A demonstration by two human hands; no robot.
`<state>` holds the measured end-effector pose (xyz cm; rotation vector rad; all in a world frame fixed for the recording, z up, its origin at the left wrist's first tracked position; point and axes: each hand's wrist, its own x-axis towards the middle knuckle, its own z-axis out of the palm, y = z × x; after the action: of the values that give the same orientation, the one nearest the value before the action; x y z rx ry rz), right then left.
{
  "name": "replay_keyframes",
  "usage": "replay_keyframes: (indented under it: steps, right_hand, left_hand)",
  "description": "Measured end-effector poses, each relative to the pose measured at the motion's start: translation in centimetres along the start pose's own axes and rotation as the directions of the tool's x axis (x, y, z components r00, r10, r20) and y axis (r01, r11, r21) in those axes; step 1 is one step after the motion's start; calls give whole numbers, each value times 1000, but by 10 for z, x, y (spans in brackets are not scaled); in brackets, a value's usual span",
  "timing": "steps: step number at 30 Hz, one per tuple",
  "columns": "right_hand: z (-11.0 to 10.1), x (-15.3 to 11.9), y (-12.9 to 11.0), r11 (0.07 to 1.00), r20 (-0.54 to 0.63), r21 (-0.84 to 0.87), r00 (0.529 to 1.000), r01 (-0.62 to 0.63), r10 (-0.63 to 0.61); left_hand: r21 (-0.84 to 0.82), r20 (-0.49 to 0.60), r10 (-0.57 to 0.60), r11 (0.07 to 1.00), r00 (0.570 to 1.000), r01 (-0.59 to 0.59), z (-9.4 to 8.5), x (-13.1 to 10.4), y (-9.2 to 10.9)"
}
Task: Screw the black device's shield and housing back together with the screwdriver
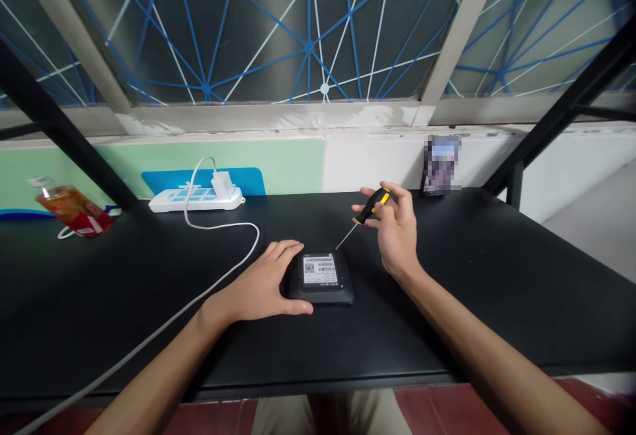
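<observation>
A small black device (348, 290) lies on the black table, its white printed label (320, 269) facing up. Around the device's left side is my left hand (263, 284), with the thumb along the near edge and the fingers at the far left corner. My right hand (397, 230) grips a black and yellow screwdriver (372, 207) by its handle. The screwdriver slants down to the left, and its tip meets the far right corner of the device. Whether the tip sits in a screw is too small to tell.
On the black table (497, 289), a white power strip (199, 200) with a plugged-in charger (223, 185) lies at the back left. Its white cable (199, 297) runs toward the front left. A drink pouch (74, 208) stands far left; a phone (440, 167) leans against the wall.
</observation>
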<state>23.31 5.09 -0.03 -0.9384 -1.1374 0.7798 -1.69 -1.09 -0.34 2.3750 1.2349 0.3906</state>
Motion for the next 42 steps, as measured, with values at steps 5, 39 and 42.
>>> replay_keyframes:
  steps: [5,39,42]
  right_hand:
    - [2,1,3,997,-18,-40,998,62,-63]
    - [1,-5,4,968,-15,-174,982,181,-186]
    - [1,-5,2,963,-32,-178,977,203,-212]
  left_hand:
    - [14,4,-2,1000,1000,2,0,-1,0]
    - [4,-7,4,1000,1000,-4,2,1,0]
    - [3,-20,12,1000,1000,-12,1,1,-1]
